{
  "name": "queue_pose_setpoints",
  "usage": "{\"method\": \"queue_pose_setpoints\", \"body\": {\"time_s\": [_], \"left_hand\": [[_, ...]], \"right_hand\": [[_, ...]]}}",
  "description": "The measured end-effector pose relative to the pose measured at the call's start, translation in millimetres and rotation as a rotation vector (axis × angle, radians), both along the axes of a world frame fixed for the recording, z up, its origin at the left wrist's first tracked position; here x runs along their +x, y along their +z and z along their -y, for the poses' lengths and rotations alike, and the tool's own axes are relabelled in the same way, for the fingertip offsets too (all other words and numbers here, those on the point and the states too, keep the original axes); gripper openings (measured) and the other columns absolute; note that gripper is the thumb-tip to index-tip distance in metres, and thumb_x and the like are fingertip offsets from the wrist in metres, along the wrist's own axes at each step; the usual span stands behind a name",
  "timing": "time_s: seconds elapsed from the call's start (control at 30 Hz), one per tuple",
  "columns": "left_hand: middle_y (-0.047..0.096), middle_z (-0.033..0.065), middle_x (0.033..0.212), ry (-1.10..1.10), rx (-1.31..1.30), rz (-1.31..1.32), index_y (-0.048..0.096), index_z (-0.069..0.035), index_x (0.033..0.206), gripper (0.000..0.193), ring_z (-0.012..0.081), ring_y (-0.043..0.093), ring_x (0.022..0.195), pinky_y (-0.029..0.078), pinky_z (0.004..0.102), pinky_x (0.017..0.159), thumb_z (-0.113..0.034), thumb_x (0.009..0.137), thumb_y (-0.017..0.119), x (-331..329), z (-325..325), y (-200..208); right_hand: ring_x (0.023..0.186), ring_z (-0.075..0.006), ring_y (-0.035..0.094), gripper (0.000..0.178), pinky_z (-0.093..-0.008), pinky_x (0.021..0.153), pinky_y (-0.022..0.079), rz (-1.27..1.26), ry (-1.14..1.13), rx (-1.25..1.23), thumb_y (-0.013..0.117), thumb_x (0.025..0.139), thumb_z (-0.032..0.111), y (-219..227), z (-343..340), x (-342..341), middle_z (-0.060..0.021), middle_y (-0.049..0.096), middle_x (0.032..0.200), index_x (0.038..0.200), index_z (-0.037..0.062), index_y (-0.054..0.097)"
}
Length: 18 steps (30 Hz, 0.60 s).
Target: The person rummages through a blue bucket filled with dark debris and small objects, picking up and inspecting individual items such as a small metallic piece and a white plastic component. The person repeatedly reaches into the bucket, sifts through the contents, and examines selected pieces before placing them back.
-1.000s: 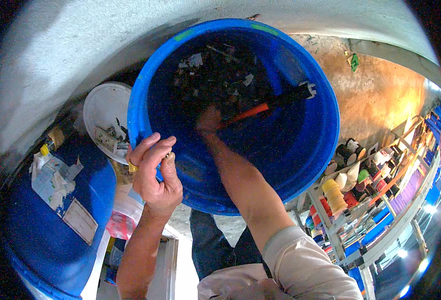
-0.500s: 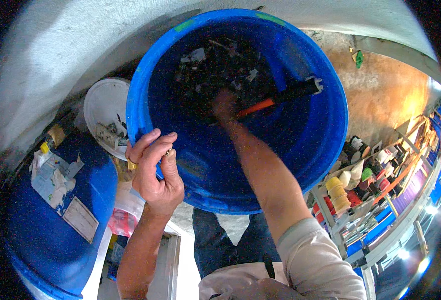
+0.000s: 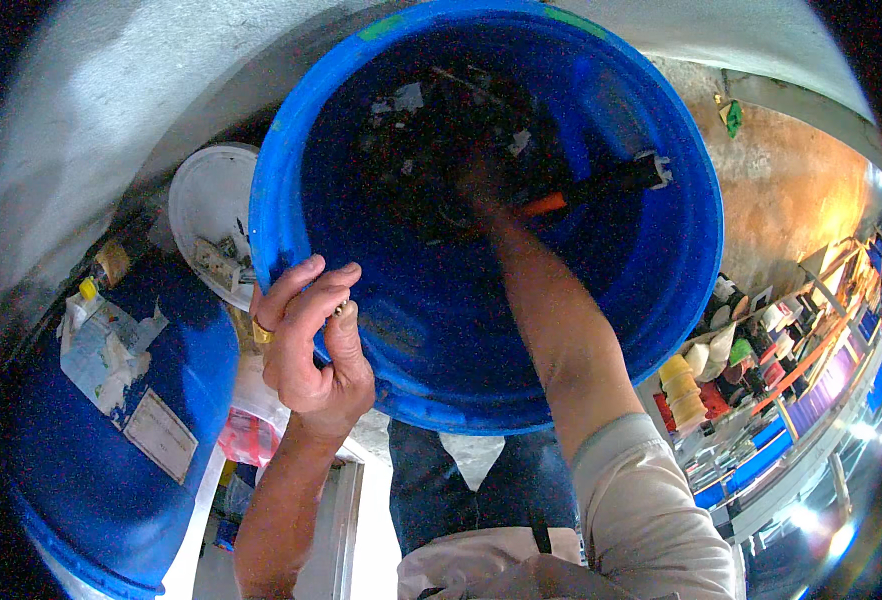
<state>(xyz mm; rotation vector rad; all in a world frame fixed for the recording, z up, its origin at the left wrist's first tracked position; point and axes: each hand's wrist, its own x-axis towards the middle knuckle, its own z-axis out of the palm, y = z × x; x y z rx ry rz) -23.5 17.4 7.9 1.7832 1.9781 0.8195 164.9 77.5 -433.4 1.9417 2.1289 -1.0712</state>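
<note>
Left hand (image 3: 313, 350), head view: one of two bare hands, with thumb and index finger closed in a pinch on one tiny metallic-looking piece (image 3: 340, 309), held at the near left rim of an open blue drum (image 3: 273, 205). Right hand (image 3: 481, 185) reaches down inside that drum, at the debris (image 3: 431, 130); its fingers are lost in shadow, so how far they open, and whether they grasp anything, cannot be told. Two drums are visible: the open one, round-mouthed, smooth and plastic-looking, with two green patches on its rim, and a second drum (image 3: 71, 450) at the left, bearing one torn, peeling label (image 3: 101, 345) and one pale rectangular label (image 3: 161, 437). The debris is dark and loose, flecked with pale scraps, its pieces too dim to count. One elongated orange-and-black object (image 3: 544, 205) lies in the drum beside the right forearm. One round white container (image 3: 201, 170) stands left of the open drum, its contents indistinct. Coloured spool-like rolls (image 3: 681, 388) at the right are distorted and hard to count.
</note>
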Motion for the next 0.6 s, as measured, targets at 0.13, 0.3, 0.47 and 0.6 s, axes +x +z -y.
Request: {"method": "queue_pose_setpoints", "body": {"time_s": [0.13, 0.3, 0.47, 0.6], "left_hand": [[0.070, 0.0108, 0.099, 0.009, -0.002, 0.006, 0.058, -0.004, 0.103, 0.010, 0.0268, 0.057, 0.107, 0.042, 0.0392, 0.096, -0.008, 0.094, 0.055, 0.5, 0.1, -0.5], [0.070, 0.0107, 0.099, 0.015, -0.001, 0.004, 0.057, -0.004, 0.104, 0.011, 0.0264, 0.057, 0.107, 0.042, 0.0388, 0.096, -0.007, 0.093, 0.055, -1.2, 2.8, -1.4], [0.070, 0.0113, 0.099, -0.019, -0.011, 0.014, 0.056, -0.004, 0.105, 0.012, 0.0267, 0.057, 0.107, 0.041, 0.0387, 0.096, -0.006, 0.094, 0.054, -0.3, -3.3, 2.4], [0.072, 0.0077, 0.097, 0.044, 0.025, 0.072, 0.061, -0.006, 0.097, 0.010, 0.0252, 0.061, 0.104, 0.034, 0.0445, 0.100, -0.004, 0.088, 0.063, -0.1, 0.2, -2.8]], "right_hand": [[0.096, -0.0380, 0.061, 0.040, -0.0487, 0.081, 0.051, -0.029, -0.063, -0.112, 0.058, 0.081, 0.018, 33.6, 30.5, -14.2, -0.0220, 0.062, 0.106, 0.118, 0.0034, 0.059], [0.095, -0.0379, 0.062, 0.040, -0.0484, 0.081, 0.051, -0.039, -0.030, -0.192, 0.057, 0.081, 0.017, 70.8, 45.5, -39.2, -0.0223, 0.063, 0.105, 0.118, 0.0030, 0.058], [0.096, -0.0390, 0.061, 0.039, -0.0509, 0.082, 0.050, 0.158, 0.101, 0.048, 0.055, 0.084, 0.016, 10.2, 42.1, -24.8, -0.0213, 0.061, 0.109, 0.121, 0.0025, 0.057], [0.095, -0.0377, 0.061, 0.037, -0.0509, 0.082, 0.050, 0.228, 0.028, 0.252, 0.056, 0.086, 0.017, -15.9, 2.3, -17.3, -0.0199, 0.061, 0.108, 0.120, 0.0026, 0.057]]}}
